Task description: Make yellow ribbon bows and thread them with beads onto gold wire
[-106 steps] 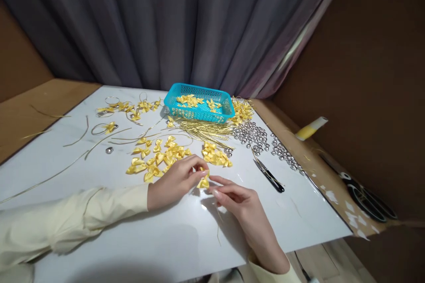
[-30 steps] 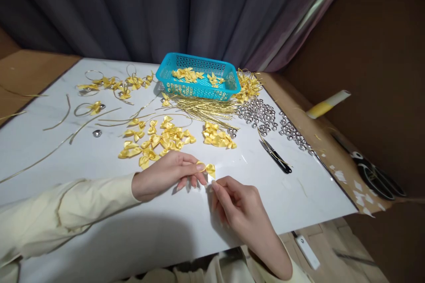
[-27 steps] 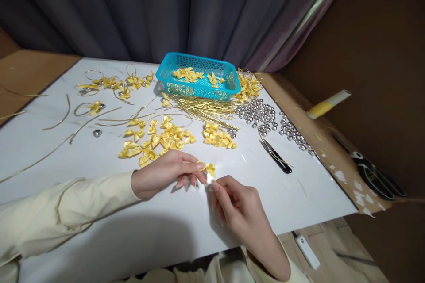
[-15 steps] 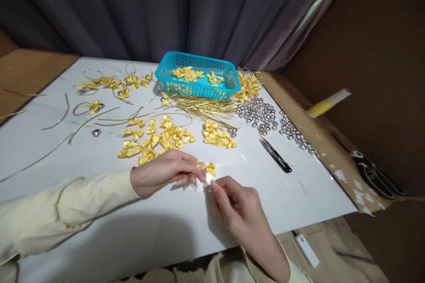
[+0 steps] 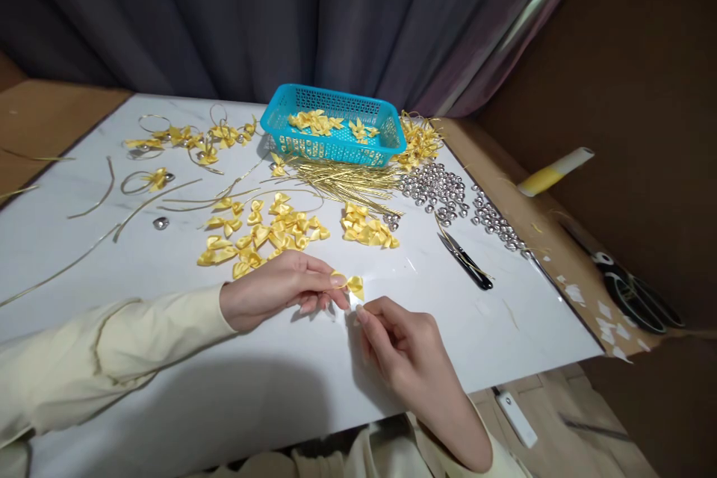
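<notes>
Between thumb and fingers, my left hand (image 5: pixel 288 280) pinches a yellow ribbon bow (image 5: pixel 355 286); one loop sticks out to the right of the fingertips. Just below and right of the bow, my right hand (image 5: pixel 400 340) is closed, thumb pressed to the forefinger. Whatever lies in that pinch is too small to make out. Several yellow bows (image 5: pixel 274 228) are spread on the white tabletop beyond my left hand. A smaller heap of yellow bows (image 5: pixel 367 226) lies straight ahead of the held one.
Behind stands a blue basket (image 5: pixel 336 149) with yellow bows inside. Gold cords (image 5: pixel 347 183) lie before it, silver heart-shaped beads (image 5: pixel 434 187) to the right. Black thread snips (image 5: pixel 464 261) rest right of my hands. Finished-looking cord loops with bows (image 5: pixel 184 137) sit back left; scissors (image 5: pixel 632 291) lie far right.
Almost nothing differs. Both hands keep their places and grips, and the view has shifted very slightly.
</notes>
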Motion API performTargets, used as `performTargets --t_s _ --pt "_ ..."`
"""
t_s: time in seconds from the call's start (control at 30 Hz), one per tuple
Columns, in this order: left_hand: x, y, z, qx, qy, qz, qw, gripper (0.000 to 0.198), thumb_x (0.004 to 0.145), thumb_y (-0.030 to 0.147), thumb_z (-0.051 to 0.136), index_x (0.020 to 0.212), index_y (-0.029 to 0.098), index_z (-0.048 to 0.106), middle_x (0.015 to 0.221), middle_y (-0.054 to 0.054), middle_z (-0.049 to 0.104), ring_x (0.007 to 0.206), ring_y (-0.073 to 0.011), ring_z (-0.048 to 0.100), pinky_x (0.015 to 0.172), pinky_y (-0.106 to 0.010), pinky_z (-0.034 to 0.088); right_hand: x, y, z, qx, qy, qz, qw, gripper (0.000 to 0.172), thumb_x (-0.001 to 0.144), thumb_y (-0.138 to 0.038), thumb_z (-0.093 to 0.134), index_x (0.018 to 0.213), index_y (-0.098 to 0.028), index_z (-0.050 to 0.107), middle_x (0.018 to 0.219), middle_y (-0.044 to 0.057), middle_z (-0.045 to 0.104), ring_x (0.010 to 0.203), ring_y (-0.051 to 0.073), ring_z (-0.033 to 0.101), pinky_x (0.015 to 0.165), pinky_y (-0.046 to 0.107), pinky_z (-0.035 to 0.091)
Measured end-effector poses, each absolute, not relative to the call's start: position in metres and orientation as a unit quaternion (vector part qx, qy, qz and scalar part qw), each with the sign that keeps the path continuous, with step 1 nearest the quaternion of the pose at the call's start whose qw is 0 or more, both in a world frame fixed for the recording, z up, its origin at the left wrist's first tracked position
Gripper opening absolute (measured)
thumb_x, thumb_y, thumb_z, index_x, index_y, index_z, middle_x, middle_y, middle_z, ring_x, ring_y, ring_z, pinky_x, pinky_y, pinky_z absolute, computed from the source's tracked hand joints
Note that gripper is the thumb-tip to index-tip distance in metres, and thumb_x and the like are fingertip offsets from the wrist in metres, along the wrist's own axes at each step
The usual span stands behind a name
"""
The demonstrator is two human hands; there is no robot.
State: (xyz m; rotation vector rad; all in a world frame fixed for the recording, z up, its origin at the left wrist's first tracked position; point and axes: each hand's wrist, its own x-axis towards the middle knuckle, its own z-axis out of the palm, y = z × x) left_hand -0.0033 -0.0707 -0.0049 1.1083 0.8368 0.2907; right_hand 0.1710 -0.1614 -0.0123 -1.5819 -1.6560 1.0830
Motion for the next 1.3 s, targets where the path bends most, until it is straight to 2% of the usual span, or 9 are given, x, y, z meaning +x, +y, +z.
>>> performTargets --t_s 0.23,0.53,0.83,1.3 --pt "-0.005 -0.072 -0.007 0.512 0.384 0.151 0.753 0.024 0.077 0.031 0.063 0.073 0.01 0.073 0.054 0.0 0.051 0.053 -0.0089 0.042 0.049 -0.02 0.03 0.167 -0.16 -0.014 -0.607 -0.626 0.389 0.297 0.031 0.089 -0.031 0.041 0.062 -0.018 0.046 0.047 -0.004 0.044 0.042 0.008 0.034 0.043 0.021 0.026" --pt "-0.005 -0.072 -0.006 0.541 0.396 0.142 0.728 0.021 0.076 0.029 0.063 0.072 0.011 0.073 0.055 0.0 0.053 0.051 -0.0079 0.039 0.049 -0.021 0.029 0.17 -0.154 -0.004 -0.603 -0.609 0.432 0.281 0.032 0.087 -0.029 0.043 0.057 -0.018 0.047 0.043 -0.004 0.045 0.04 0.008 0.036 0.041 0.021 0.025" --pt "-0.004 -0.074 -0.006 0.531 0.416 0.159 0.721 0.021 0.076 0.029 0.063 0.071 0.011 0.073 0.049 0.002 0.047 0.049 -0.0081 0.034 0.049 -0.023 0.025 0.165 -0.154 -0.011 -0.612 -0.604 0.415 0.298 0.031 0.088 -0.031 0.043 0.061 -0.017 0.05 0.043 -0.003 0.047 0.04 0.008 0.036 0.041 0.021 0.025" --pt "-0.007 -0.074 -0.006 0.556 0.419 0.153 0.701 0.024 0.075 0.031 0.064 0.07 0.01 0.073 0.048 0.002 0.044 0.051 -0.0096 0.035 0.05 -0.025 0.023 0.165 -0.151 -0.008 -0.606 -0.598 0.43 0.301 0.032 0.087 -0.029 0.044 0.058 -0.017 0.048 0.043 -0.003 0.046 0.04 0.008 0.037 0.04 0.02 0.026"
